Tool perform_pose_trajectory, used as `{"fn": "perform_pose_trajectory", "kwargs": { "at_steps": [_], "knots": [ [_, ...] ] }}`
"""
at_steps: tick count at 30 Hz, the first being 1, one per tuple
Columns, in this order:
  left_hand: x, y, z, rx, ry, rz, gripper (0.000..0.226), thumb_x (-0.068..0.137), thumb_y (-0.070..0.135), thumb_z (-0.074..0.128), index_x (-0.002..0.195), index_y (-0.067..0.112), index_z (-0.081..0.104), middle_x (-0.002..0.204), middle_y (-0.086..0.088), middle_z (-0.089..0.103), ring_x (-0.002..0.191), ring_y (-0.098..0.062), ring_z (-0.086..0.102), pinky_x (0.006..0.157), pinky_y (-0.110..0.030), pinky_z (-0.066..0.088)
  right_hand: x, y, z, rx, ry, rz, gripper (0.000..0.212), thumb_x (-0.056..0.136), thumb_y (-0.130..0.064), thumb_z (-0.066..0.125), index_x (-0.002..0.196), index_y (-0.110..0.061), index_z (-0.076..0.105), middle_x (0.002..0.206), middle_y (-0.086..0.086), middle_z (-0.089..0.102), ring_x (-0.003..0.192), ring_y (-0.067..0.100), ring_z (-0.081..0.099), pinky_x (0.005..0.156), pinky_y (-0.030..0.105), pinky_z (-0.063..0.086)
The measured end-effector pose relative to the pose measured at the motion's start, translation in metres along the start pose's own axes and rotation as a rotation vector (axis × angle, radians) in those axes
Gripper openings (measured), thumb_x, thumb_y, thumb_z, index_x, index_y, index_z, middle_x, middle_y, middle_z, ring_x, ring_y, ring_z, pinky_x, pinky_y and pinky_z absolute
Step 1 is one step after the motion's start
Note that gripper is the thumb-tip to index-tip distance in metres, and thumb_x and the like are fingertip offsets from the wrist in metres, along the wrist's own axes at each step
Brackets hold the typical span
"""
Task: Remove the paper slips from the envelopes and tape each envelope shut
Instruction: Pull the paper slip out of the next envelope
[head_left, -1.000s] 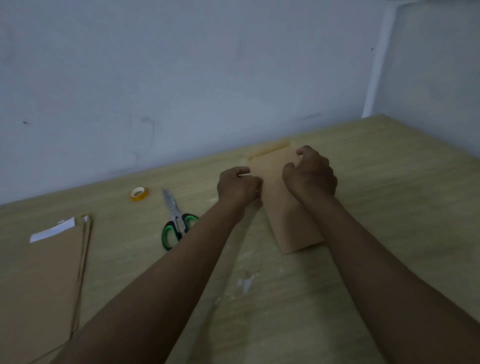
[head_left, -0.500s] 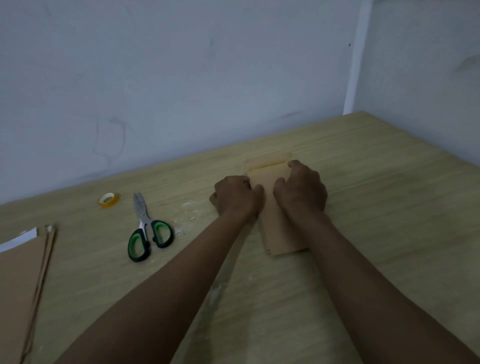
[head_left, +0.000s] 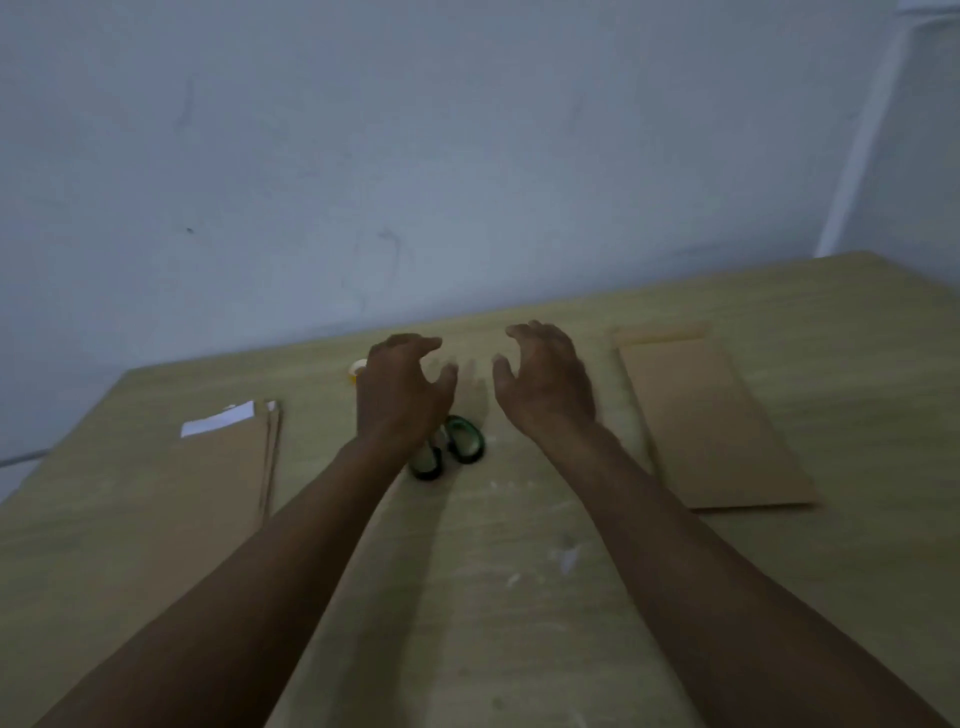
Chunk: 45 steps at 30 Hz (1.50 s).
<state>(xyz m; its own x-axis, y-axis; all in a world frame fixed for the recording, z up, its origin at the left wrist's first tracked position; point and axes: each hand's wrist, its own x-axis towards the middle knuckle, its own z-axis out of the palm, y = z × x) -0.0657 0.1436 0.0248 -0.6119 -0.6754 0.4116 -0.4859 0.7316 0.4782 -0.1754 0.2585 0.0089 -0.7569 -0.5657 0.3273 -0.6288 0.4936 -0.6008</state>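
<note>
A brown envelope (head_left: 706, 415) lies flat on the right of the wooden table (head_left: 519, 597), its top flap folded down. On the left lies a stack of brown envelopes (head_left: 208, 499), and a white paper slip (head_left: 218, 420) sticks out of the top one. My left hand (head_left: 400, 395) and my right hand (head_left: 548, 382) hover above the table's middle, fingers loosely spread and holding nothing. The green-handled scissors (head_left: 457, 444) lie under my left hand, partly hidden. A roll of tape (head_left: 357, 370) peeks out behind that hand.
A pale wall runs along the table's far edge, with a corner at the right. White flecks mark the wood between my forearms.
Both hands let go of the right envelope and lifted off it, moving left over the scissors. The view swung left, so the envelope stack shows more fully.
</note>
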Motion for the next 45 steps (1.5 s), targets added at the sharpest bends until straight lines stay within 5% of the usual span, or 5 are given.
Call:
{"fn": "perform_pose_trajectory", "kwargs": {
  "at_steps": [13,26,34,41,45],
  "knots": [
    [-0.064,-0.163,-0.114,0.05,0.105,-0.271,0.031,0.087,0.035,0.069,0.115,0.021,0.074,0.126,0.001,0.068,0.121,-0.022,0.059,0.098,-0.035,0.046,-0.053,-0.162,0.121,0.089,-0.235,-0.191,0.038,0.093,-0.038,0.055,0.128,-0.022,0.06,0.136,0.003,0.055,0.129,0.022,0.046,0.104,0.035,0.039],
    [-0.083,-0.217,-0.128,0.091,0.077,-0.461,0.053,0.084,0.042,0.071,0.132,0.022,0.062,0.134,-0.006,0.059,0.124,-0.028,0.054,0.1,-0.044,0.043,-0.079,-0.193,0.173,-0.113,-0.254,-0.192,0.056,0.075,-0.07,0.06,0.1,-0.021,0.07,0.105,-0.001,0.065,0.107,0.022,0.058,0.092,0.037,0.04],
    [-0.067,-0.211,-0.133,-0.317,0.354,-0.529,0.039,0.085,0.014,0.066,0.124,0.019,0.065,0.099,0.001,0.065,0.087,-0.016,0.064,0.082,-0.03,0.05,-0.079,-0.196,0.162,0.32,-0.214,-0.019,0.035,0.074,-0.035,0.079,0.105,-0.026,0.066,0.104,-0.007,0.07,0.097,0.014,0.064,0.091,0.035,0.049],
    [-0.039,-0.178,-0.14,-0.678,0.321,-0.642,0.033,0.092,0.026,0.058,0.059,0.024,0.063,0.054,0.017,0.051,0.058,-0.005,0.044,0.057,-0.026,0.037,-0.064,-0.187,0.126,0.854,-0.27,0.151,0.039,0.084,-0.011,0.071,0.116,-0.031,0.062,0.086,-0.002,0.073,0.078,0.014,0.071,0.069,0.031,0.059],
    [-0.02,-0.151,-0.136,-0.83,0.314,-0.669,0.034,0.096,0.032,0.055,0.064,0.022,0.063,0.067,0.006,0.054,0.065,-0.013,0.045,0.064,-0.03,0.041,-0.058,-0.167,0.1,0.823,-0.31,0.117,0.043,0.085,-0.008,0.064,0.122,-0.03,0.061,0.091,-0.002,0.074,0.08,0.016,0.071,0.071,0.034,0.06]
  ]
}}
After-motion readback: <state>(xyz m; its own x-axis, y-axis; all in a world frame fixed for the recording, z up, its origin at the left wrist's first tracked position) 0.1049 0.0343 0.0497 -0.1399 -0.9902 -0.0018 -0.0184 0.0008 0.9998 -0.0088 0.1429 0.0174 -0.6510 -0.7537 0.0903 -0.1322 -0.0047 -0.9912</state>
